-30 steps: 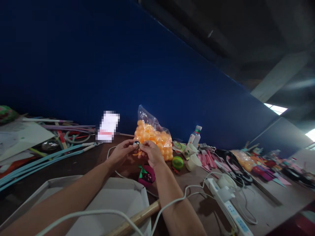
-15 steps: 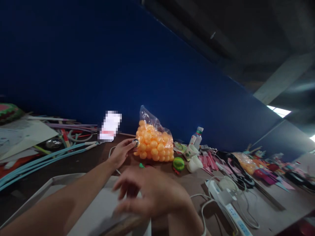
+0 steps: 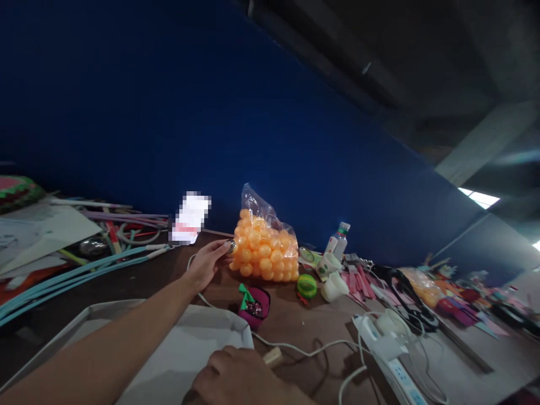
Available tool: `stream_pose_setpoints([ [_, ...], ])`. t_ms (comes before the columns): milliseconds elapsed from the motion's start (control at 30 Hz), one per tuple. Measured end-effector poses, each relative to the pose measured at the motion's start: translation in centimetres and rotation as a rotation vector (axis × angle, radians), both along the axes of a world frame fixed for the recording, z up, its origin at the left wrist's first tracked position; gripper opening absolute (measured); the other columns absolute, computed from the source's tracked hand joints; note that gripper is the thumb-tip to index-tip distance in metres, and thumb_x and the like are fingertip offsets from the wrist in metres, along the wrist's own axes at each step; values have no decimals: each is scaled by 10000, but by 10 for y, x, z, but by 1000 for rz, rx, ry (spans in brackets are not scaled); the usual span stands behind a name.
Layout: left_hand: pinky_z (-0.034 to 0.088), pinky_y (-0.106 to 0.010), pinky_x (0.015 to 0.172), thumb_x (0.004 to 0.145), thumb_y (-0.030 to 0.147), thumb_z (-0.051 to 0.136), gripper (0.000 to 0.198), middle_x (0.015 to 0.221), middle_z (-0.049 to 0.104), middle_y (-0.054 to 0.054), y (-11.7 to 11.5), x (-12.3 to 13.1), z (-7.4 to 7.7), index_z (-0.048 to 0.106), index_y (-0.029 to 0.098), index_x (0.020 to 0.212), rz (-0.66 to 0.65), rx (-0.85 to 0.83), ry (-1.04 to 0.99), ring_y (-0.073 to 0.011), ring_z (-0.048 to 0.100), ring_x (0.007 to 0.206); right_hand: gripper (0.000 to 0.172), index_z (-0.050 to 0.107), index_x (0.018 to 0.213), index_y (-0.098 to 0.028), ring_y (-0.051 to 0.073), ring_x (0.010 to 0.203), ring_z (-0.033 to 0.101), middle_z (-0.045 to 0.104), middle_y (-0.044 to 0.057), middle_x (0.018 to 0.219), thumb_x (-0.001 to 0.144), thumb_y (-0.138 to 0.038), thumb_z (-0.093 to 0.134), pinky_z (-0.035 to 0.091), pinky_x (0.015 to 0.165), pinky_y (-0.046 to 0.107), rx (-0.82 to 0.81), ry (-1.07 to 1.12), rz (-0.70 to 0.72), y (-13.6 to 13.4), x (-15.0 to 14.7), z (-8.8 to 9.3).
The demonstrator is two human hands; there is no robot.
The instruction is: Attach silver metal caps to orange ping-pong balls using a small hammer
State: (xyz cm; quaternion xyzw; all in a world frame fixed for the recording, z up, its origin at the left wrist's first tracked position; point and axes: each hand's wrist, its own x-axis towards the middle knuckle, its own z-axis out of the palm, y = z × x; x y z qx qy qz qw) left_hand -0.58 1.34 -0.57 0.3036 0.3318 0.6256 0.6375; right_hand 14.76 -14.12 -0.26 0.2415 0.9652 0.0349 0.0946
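Note:
My left hand [image 3: 206,266] reaches forward with its fingers closed at the left edge of a clear plastic bag of orange balls [image 3: 265,251]. A small dark shiny thing shows at its fingertips; I cannot tell what it is. Low in front, my right hand [image 3: 240,376] is curled over the right edge of a shallow white box [image 3: 169,343]. The pale end of a wooden handle [image 3: 273,357] sticks out past its knuckles; the rest is hidden under the hand. Between the hands and the bag lies a small purple pouch with a green bow [image 3: 255,306].
A green striped ball [image 3: 306,286], a white cup [image 3: 334,287] and a bottle [image 3: 338,241] stand to the right. A power strip [image 3: 396,360] trails white cables. Light-blue rods [image 3: 84,275] lie left, near a lit phone [image 3: 191,218]. A blue wall rises behind.
My right hand has come down and back from in front of the pouch, uncovering it, and has closed over the wooden handle. My left hand stays at the bag.

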Motion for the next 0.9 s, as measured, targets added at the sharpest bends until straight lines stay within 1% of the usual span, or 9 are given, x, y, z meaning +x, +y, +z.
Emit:
stream_pose_setpoints([
  [100, 592, -384, 697, 898, 300, 666, 261, 1084, 691, -66, 0, -1, 0, 648, 174, 1126, 30, -16, -22, -195, 681, 840, 228, 663, 944, -200, 215, 784, 635, 668, 41, 827, 876, -415, 698, 516, 579, 291, 15, 53, 12, 0, 7, -3],
  [200, 592, -395, 712, 899, 304, 665, 270, 1102, 689, -70, 0, -2, 0, 646, 176, 1135, 55, -32, -41, -202, 682, 859, 334, 640, 961, -202, 215, 804, 613, 651, 34, 861, 859, -517, 683, 504, 602, 304, 32, 163, 66, -1, 13, 7],
  [300, 592, -398, 718, 899, 306, 664, 273, 1112, 688, -73, 0, -4, 2, 646, 176, 1139, 65, -45, -66, -205, 682, 869, 302, 613, 999, -204, 201, 842, 598, 647, 29, 930, 877, -477, 656, 481, 628, 293, 14, 241, 76, -1, 20, 26],
  [433, 590, -389, 704, 902, 313, 659, 270, 1096, 689, -70, 2, -7, 3, 645, 176, 1134, 62, -60, -100, -198, 679, 849, 210, 616, 1007, -206, 189, 849, 598, 657, 30, 933, 896, -384, 608, 488, 739, 307, -41, 361, 29, 2, 29, 49],
  [567, 589, -385, 698, 905, 320, 654, 266, 1086, 689, -68, 5, -8, 2, 646, 176, 1128, 48, -55, -115, -195, 678, 840, 227, 624, 1103, -211, 199, 938, 619, 684, 46, 1016, 889, -286, 606, 495, 839, 322, -20, 673, -126, 8, 38, 61],
  [667, 589, -383, 697, 902, 310, 660, 252, 1079, 691, -65, 4, -7, 2, 651, 174, 1113, 36, -27, -112, -195, 679, 842, 249, 603, 1176, -195, 202, 994, 620, 677, 80, 1065, 938, -254, 560, 502, 871, 314, 45, 967, -305, 16, 44, 60],
  [733, 587, -375, 687, 900, 301, 664, 233, 1056, 694, -59, 2, -6, 3, 656, 170, 1093, 33, -11, -106, -188, 678, 824, 187, 609, 1112, -182, 198, 947, 623, 668, 88, 1007, 968, -219, 496, 507, 844, 307, 99, 1077, -433, 24, 46, 53],
  [800, 585, -365, 675, 899, 292, 665, 208, 1020, 696, -49, 0, -5, 5, 661, 167, 1065, 28, 0, -95, -179, 674, 795, 167, 610, 1043, -171, 209, 902, 622, 660, 97, 961, 983, -223, 463, 508, 819, 318, 177, 1091, -527, 33, 48, 44],
  [900, 585, -362, 673, 895, 276, 671, 184, 994, 699, -42, -4, -4, 9, 667, 163, 1041, 12, 16, -70, -175, 674, 783, 177, 605, 1063, -158, 227, 923, 633, 669, 117, 984, 985, -225, 461, 512, 832, 334, 264, 1051, -581, 43, 51, 31],
])
